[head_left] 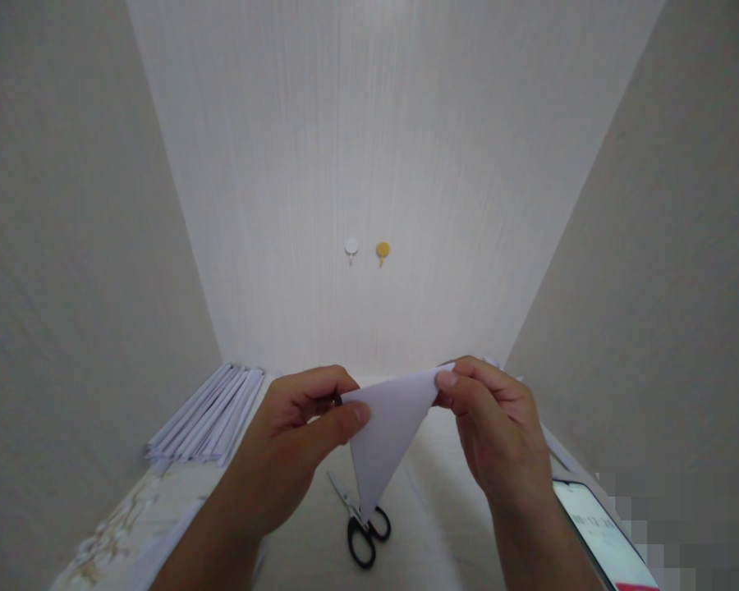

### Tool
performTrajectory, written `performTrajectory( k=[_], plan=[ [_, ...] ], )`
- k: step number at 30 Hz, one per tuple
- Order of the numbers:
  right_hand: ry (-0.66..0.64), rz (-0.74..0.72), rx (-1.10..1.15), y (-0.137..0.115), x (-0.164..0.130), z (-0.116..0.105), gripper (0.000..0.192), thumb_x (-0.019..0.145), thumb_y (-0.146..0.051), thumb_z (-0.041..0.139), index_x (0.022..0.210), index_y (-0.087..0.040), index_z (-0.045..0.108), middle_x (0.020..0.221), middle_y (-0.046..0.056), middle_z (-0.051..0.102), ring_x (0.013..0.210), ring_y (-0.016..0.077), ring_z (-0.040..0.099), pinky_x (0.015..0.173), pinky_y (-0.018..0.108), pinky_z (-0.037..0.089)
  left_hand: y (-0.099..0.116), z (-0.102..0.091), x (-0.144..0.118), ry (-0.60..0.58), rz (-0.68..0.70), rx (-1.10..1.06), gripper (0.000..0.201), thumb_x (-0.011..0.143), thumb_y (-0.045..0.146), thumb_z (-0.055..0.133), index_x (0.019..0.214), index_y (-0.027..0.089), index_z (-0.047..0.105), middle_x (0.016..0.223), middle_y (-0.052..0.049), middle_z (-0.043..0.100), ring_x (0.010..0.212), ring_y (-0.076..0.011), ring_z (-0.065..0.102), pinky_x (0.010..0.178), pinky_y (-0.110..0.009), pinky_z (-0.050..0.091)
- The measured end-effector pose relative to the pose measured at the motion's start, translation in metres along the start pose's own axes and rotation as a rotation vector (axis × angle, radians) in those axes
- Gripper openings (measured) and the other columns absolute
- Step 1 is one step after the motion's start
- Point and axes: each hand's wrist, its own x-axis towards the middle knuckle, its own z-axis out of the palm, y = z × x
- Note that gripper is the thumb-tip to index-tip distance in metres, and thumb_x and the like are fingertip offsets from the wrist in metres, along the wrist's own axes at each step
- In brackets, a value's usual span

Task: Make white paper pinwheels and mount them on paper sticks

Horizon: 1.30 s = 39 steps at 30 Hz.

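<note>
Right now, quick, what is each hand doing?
Left hand: closed, pinching the left corner of the folded paper.
Right hand: closed, pinching the paper's right corner.

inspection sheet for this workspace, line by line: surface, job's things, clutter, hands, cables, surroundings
surface: table, pale top, with a flower-patterned part at the near left edge.
job's things: white paper folded into a triangle, held up off the table, point hanging down.
clutter: black-handled scissors lying under the paper; stack of white paper strips at the left; lit phone at the right edge.
hands: left hand pinches the paper's left corner; right hand pinches its right corner.
cables: nothing seen.
surroundings: plain walls on three sides; a white hook and a yellow hook on the back wall.
</note>
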Motion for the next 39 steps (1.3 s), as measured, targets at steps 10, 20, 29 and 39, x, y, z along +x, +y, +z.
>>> performTrajectory(
  k=[10,20,29,39],
  plan=[
    [-0.067,0.080,0.051,-0.003,-0.001,0.006,0.011,0.091,-0.033,0.073,0.087,-0.024,0.077,0.074,-0.001,0.072,0.071,0.0164,0.066,0.066,0.028,0.055,-0.001,-0.001,0.000,0.030,0.030,-0.028,0.022,0.083,0.026,0.072,0.063,0.018,0.067,0.057,0.002,0.055,0.057,-0.0107,0.050,0.054,-0.022,0.038],
    [-0.403,0.268,-0.084,0.006,-0.007,0.022,0.029,0.094,-0.044,0.068,0.085,-0.018,0.076,0.081,0.004,0.074,0.075,0.0155,0.065,0.070,0.027,0.051,-0.006,0.000,0.009,0.254,0.139,-0.032,0.018,0.085,0.026,0.071,0.068,0.019,0.069,0.059,0.003,0.060,0.061,-0.0114,0.053,0.059,-0.023,0.041],
    [-0.408,0.248,-0.065,0.007,-0.004,0.013,0.020,0.093,-0.036,0.072,0.085,-0.019,0.076,0.080,0.003,0.076,0.075,0.0138,0.068,0.071,0.026,0.054,-0.006,0.000,0.010,0.359,0.175,-0.082,0.013,0.083,0.021,0.072,0.070,0.019,0.072,0.058,0.003,0.062,0.060,-0.0109,0.054,0.060,-0.022,0.042],
    [-0.416,0.259,-0.022,0.007,-0.003,0.016,0.016,0.092,-0.033,0.073,0.088,-0.018,0.076,0.080,0.003,0.074,0.076,0.0133,0.067,0.072,0.026,0.054,-0.010,0.003,0.011,0.253,0.089,-0.035,0.018,0.078,0.026,0.081,0.063,0.018,0.074,0.061,0.002,0.068,0.062,-0.0136,0.063,0.060,-0.023,0.051]
  ],
)
